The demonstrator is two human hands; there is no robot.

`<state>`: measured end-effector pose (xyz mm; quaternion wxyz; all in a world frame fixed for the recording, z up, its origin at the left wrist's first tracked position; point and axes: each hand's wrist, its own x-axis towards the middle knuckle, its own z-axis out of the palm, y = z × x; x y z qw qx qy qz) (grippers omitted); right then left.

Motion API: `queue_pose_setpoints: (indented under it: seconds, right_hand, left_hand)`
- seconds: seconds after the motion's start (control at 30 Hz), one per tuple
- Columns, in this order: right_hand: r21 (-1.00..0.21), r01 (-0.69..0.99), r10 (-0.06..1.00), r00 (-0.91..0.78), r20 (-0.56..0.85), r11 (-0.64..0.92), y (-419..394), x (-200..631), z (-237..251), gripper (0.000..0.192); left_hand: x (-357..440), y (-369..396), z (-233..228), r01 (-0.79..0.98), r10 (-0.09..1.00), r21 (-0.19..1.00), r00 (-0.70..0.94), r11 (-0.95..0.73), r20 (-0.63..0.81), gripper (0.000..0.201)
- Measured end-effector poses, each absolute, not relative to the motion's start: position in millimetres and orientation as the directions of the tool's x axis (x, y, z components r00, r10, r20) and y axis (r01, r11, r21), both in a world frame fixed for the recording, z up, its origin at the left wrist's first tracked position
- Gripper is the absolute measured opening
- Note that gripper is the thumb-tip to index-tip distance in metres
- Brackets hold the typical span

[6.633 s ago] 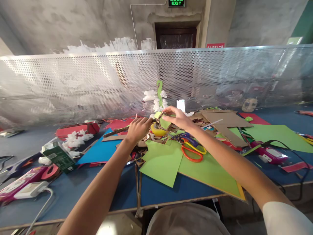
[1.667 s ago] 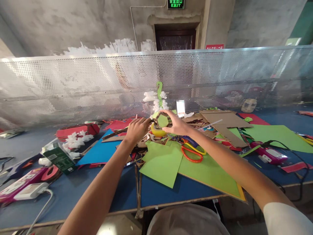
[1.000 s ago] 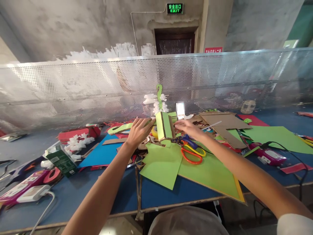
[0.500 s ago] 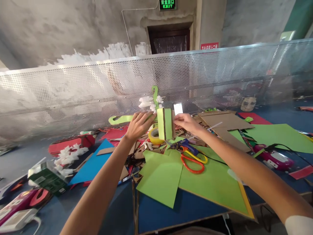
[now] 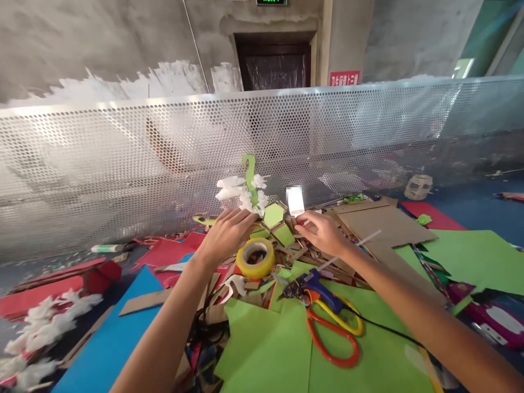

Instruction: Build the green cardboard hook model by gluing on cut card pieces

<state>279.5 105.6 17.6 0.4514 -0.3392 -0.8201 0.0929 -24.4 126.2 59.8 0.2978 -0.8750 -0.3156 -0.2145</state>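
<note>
Two hands, left [image 5: 224, 236] and right [image 5: 323, 232], grip one green-faced cardboard piece [image 5: 275, 222] in their fingers beside one yellow tape roll [image 5: 256, 257] and one pair of scissors [image 5: 332, 333].

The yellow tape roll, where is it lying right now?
The yellow tape roll lies flat mid-table among cardboard scraps, just below the left hand and up-left of the scissors.

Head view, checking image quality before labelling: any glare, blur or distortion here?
Head view: wide-angle bend curves the mesh fence; a blown-out white card sits behind the green cardboard piece; the left hand and right hand are fairly sharp; edges smear.
</note>
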Motion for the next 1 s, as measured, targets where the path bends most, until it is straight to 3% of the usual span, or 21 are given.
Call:
queue_pose_setpoints:
  seconds: [0.13,0.37,0.67,0.8,1.0]
  right_hand:
    - [-0.383,0.473,0.576,-0.379,0.725,0.794,109,288,18,0.012]
    - [-0.151,0.437,0.362,-0.454,0.814,0.887,112,291,15,0.012]
    - [0.018,0.406,0.237,-0.569,0.788,0.914,108,298,20,0.017]
    - [0.011,0.429,0.265,-0.577,0.773,0.903,106,299,22,0.017]
    - [-0.133,0.440,0.368,-0.509,0.778,0.888,105,298,22,0.007]
  left_hand:
    - [-19,120,55,0.647,0.399,-0.412,0.740,-0.642,0.541,0.016]
    - [-19,112,50,0.624,0.355,-0.432,0.753,-0.651,0.554,0.021]
    - [-20,96,55,0.568,0.265,-0.526,0.797,-0.633,0.542,0.019]
    - [-22,92,53,0.569,0.281,-0.538,0.804,-0.622,0.525,0.014]
    - [-18,90,51,0.604,0.270,-0.526,0.770,-0.598,0.578,0.016]
